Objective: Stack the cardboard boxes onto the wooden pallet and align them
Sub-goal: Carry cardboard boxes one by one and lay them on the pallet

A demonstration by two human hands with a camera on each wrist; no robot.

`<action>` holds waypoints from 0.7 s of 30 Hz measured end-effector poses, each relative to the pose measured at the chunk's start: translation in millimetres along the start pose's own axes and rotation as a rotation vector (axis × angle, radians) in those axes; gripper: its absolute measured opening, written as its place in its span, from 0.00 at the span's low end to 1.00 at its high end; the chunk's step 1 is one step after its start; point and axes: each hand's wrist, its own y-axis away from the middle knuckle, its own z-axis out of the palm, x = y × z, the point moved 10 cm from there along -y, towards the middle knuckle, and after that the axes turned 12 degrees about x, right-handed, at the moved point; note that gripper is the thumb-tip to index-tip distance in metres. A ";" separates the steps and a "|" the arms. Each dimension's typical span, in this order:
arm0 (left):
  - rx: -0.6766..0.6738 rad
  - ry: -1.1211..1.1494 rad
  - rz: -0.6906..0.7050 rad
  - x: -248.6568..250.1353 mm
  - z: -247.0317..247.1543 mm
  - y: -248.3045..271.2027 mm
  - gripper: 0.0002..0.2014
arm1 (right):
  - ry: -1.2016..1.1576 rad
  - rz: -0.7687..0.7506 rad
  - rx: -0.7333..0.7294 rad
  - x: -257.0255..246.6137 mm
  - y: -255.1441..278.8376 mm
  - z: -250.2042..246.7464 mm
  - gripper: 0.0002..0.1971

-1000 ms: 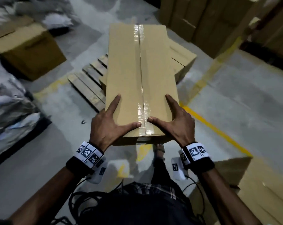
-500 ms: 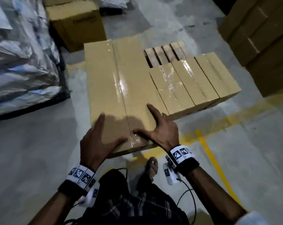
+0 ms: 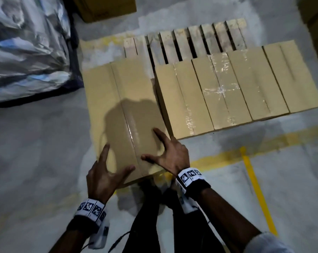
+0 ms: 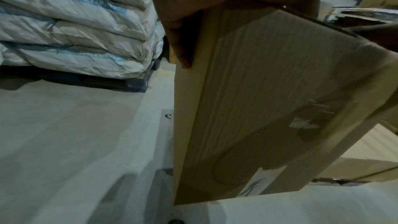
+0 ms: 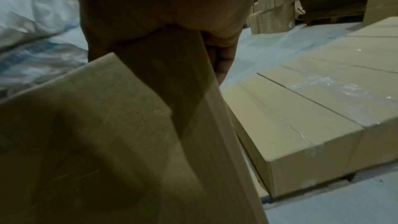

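I hold a long taped cardboard box (image 3: 118,99) by its near end, over the left side of the wooden pallet (image 3: 196,41). My left hand (image 3: 107,172) grips the near left corner, thumb and forefinger on top. Its other fingers (image 4: 181,47) lie down the side of the box (image 4: 269,100). My right hand (image 3: 169,152) grips the near right corner the same way, with fingers (image 5: 221,60) curled on that side of the box (image 5: 107,134). Three like boxes (image 3: 245,84) lie side by side on the pallet, just right of the held one. Whether the held box rests on the pallet is hidden.
Silver-wrapped sacks (image 3: 26,42) are piled at the left on a dark pallet. A brown carton (image 3: 107,6) stands beyond the pallet, and more cartons (image 3: 317,24) rise at the right. Yellow floor lines (image 3: 251,179) run near my feet. Bare slats show behind the row.
The held box has come down and closer to the left side of the row on the pallet. The view has swung to face the pallet squarely. Both hands keep their grip.
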 end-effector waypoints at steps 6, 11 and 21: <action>-0.018 0.044 -0.001 -15.7 79.8 -44.2 0.58 | 0.023 0.030 -0.019 46.0 -54.1 57.9 0.53; 0.001 0.019 0.085 -22.8 146.0 -80.6 0.59 | 0.046 0.022 -0.003 87.0 -103.6 94.1 0.52; -0.074 0.056 0.041 -46.9 244.6 -135.2 0.58 | 0.066 -0.062 0.188 140.6 -157.7 149.6 0.50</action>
